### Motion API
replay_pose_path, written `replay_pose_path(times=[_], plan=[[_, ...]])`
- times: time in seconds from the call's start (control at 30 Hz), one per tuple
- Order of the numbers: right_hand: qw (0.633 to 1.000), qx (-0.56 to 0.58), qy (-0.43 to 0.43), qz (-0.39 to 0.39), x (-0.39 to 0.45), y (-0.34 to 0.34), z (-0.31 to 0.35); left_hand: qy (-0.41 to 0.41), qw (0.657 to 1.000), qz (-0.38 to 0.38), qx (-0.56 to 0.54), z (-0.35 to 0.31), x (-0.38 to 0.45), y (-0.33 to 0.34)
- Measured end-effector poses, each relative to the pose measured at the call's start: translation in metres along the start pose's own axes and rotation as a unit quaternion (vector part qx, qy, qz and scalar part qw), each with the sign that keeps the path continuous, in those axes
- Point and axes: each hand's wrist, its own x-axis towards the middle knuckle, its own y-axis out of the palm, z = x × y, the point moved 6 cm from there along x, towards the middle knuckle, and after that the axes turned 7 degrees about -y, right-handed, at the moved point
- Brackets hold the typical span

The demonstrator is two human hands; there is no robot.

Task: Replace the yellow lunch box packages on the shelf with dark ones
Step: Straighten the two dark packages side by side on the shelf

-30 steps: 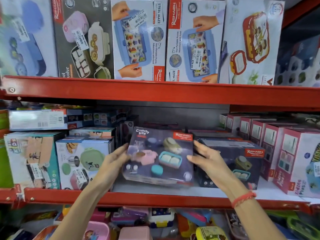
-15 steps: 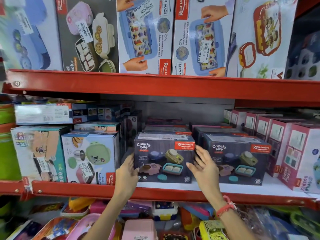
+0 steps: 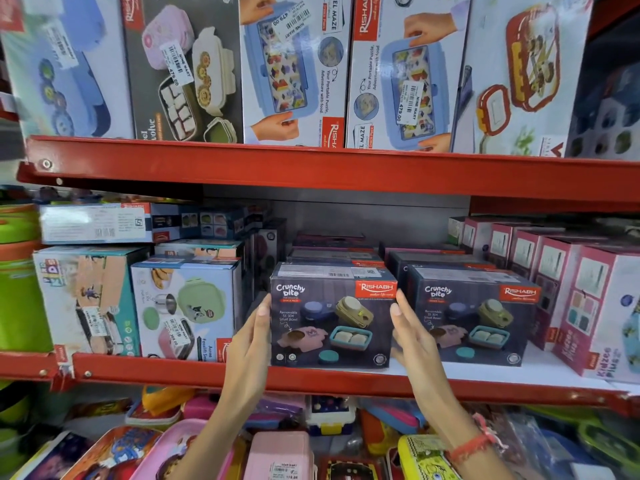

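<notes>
Dark navy cardboard, printed "Crunchy bite" with a red brand patch, makes up the lunch box package (image 3: 332,323) now standing upright at the front edge of the red metal shelf (image 3: 311,379). The left hand (image 3: 251,341) lies flat against its left side and the right hand (image 3: 412,336) against its right side — fingers straight, palms pressing inward, so the grip is a two-sided clamp on the box and not a curled hold.

The step in hand looks like squaring this package into its slot. To do it well, I would keep both palms level, slide the box back only until its face lines up with the second dark "Crunchy bite" package (image 3: 472,323) just beside it on the right, and keep it from drifting into the pale blue box with a green lunch box picture (image 3: 187,310) on the left. Releasing both hands together should stop it twisting.

More dark packages sit behind these two in rows, their tops showing. Pink-and-white cartons (image 3: 561,292) fill the right end of the shelf. No yellow package shows on this shelf. Below, an open bin holds loose lunch boxes — pink, yellow, orange — jumbled together.
</notes>
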Motion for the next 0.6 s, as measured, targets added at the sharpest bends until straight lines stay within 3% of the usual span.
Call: replay_pose_path(times=[0.4, 0.5, 0.6], plan=[[0.999, -0.028, -0.004, 0.021, -0.016, -0.009, 0.005, 0.035, 0.998, -0.045, -0.014, 0.007, -0.016, -0.003], [1.0, -0.015, -0.018, 0.016, -0.014, -0.017, 0.002, 0.052, 0.991, -0.118, 0.036, -0.002, -0.023, -0.004], [0.997, -0.013, -0.068, -0.044, -0.01, -0.042, 0.004, 0.106, 0.973, -0.203, 0.04, -0.019, -0.034, -0.001]])
